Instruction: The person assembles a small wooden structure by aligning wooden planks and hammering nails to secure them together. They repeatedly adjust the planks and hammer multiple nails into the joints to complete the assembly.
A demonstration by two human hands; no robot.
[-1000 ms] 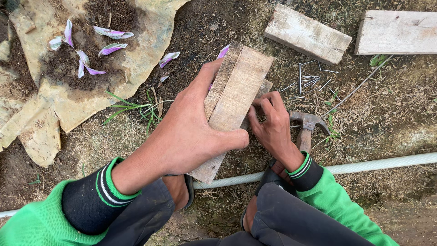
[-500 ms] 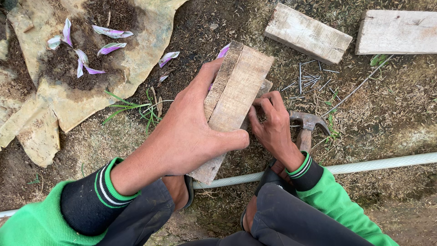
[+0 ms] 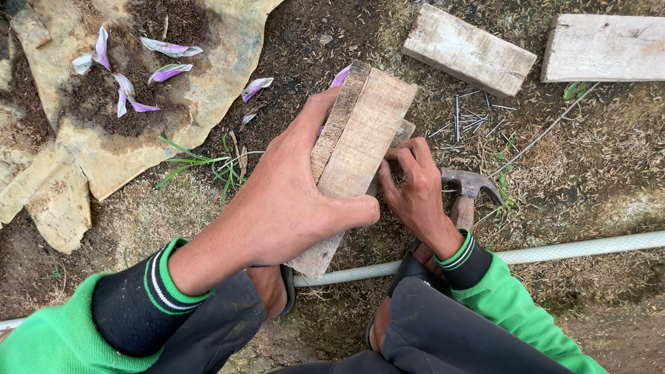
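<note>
Two hands steady stacked wooden boards on the bare ground: the left hand clamps fingers and thumb around them, while the right hand pinches their edge, possibly holding a nail. Rigid, rough and fairly light, they suit an edge grip. A hammer lies just beyond.

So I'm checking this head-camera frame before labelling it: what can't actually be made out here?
- Lower boards under the top plank: hidden by it and by the left hand.
- Whatever the right hand pinches at the plank's edge: covered by its fingers.
- Hammer handle: mostly behind the right wrist.
- Nails: too small to count.
- Far right board: cut off by the frame edge.
- White hose: middle hidden behind the knees.
</note>
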